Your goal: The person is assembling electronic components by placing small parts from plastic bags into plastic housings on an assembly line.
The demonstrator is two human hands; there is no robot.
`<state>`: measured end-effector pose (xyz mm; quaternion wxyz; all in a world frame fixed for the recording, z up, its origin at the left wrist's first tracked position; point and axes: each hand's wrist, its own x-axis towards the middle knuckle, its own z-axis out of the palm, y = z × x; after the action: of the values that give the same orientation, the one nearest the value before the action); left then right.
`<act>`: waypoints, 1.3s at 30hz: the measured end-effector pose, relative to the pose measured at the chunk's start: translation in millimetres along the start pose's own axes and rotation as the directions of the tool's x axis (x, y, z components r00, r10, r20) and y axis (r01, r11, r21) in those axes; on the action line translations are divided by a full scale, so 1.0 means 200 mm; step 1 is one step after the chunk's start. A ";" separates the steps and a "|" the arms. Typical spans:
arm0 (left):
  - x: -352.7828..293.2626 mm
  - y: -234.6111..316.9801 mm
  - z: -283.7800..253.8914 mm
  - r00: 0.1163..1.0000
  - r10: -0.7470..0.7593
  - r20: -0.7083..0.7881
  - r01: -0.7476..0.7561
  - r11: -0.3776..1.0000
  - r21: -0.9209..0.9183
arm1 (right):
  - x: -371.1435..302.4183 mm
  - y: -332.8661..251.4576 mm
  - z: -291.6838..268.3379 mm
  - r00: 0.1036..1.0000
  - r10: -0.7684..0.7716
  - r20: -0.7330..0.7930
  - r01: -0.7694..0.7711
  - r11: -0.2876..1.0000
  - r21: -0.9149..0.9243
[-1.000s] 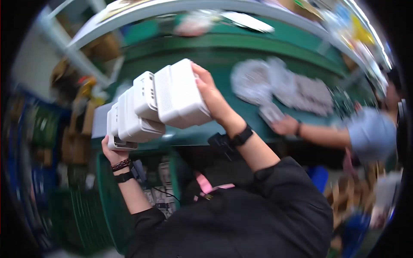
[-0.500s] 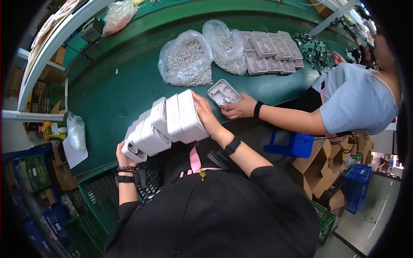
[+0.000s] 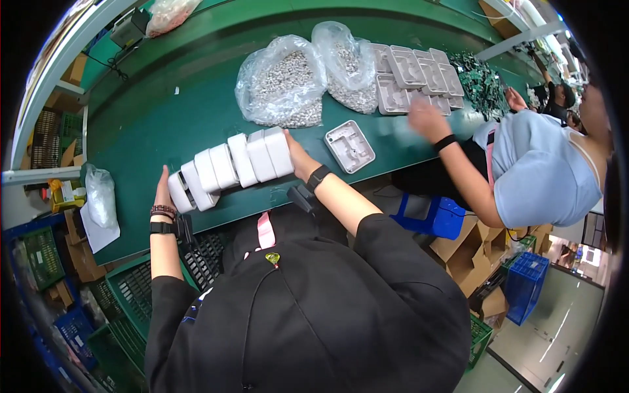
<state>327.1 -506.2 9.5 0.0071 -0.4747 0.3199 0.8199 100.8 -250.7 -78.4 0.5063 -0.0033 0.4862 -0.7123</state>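
A row of several white plastic casings (image 3: 215,168), with rounded corners, is squeezed end to end between my two hands over the near part of the green table. My left hand (image 3: 164,188) presses flat against the left end casing, fingers pointing away from me. At the right end, my right hand (image 3: 299,157) holds the last casing, its fingertips partly hidden behind it. The casings sit slightly out of line, and one near the left end shows a dark gap. To the right of my right hand lies a single open casing (image 3: 342,152), its moulded inside facing up.
Two clear bags (image 3: 245,88) of small whitish parts stand on the green table (image 3: 144,141). Behind the single casing are stacked open casings (image 3: 393,98) and a pile of green pieces (image 3: 483,82). A co-worker's hand (image 3: 429,121) reaches there, blurred. Green crates (image 3: 134,288) stand below.
My hands have carried the casing row left and lower, from a slant to nearly level. The co-worker has let go of the single casing and moved that hand toward the stacked casings.
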 end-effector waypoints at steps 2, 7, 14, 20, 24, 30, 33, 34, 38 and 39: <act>-0.01 0.07 0.08 0.998 0.040 -0.040 -0.032 0.982 0.188 | 0.06 -0.03 0.02 0.995 0.090 -0.031 -0.088 0.994 0.067; 0.13 0.06 0.00 0.995 0.084 -0.058 -0.074 0.985 0.157 | 0.14 -0.11 0.05 0.877 -0.214 -0.430 -0.133 0.752 -0.645; 0.28 -0.03 -0.20 0.639 0.623 -0.451 -0.234 0.716 0.658 | 0.26 -0.70 -0.10 0.592 -0.797 -0.116 0.248 0.317 -0.915; 0.08 -0.01 0.01 0.408 0.873 -0.268 0.069 0.263 0.962 | 0.44 -0.81 -0.56 0.616 -0.786 -0.043 -0.130 -0.048 -0.990; -0.04 -0.01 0.37 0.362 0.925 -0.113 0.121 0.074 0.990 | 0.34 -0.87 -0.47 0.659 -0.734 -0.164 -0.126 0.107 -0.986; 0.14 -0.12 1.22 0.460 0.653 0.601 -0.458 -0.406 0.791 | 0.09 -1.00 -0.31 0.591 -0.807 -0.012 0.113 0.097 -0.989; 0.23 -0.28 1.52 0.605 0.304 0.736 -0.564 -0.489 0.666 | -0.22 -1.03 -0.21 0.768 -0.635 0.082 0.155 0.060 -0.986; 0.25 -0.31 1.59 0.636 0.220 0.740 -0.567 -0.517 0.641 | -0.34 -1.06 -0.21 0.798 -0.584 0.148 0.193 0.014 -0.981; 0.36 -0.42 1.55 0.618 0.182 0.765 -0.628 -0.471 0.619 | -0.53 -1.26 -0.28 0.876 -0.436 0.205 0.154 -0.150 -0.977; 0.37 -0.44 1.55 0.609 0.183 0.772 -0.626 -0.486 0.609 | -0.51 -1.28 -0.33 0.857 -0.470 0.210 0.143 -0.174 -0.974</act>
<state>74.3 -294.3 12.1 0.0665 0.0290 0.9707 0.2292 -65.0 -128.1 114.6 0.0910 -0.4077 0.8814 -0.2204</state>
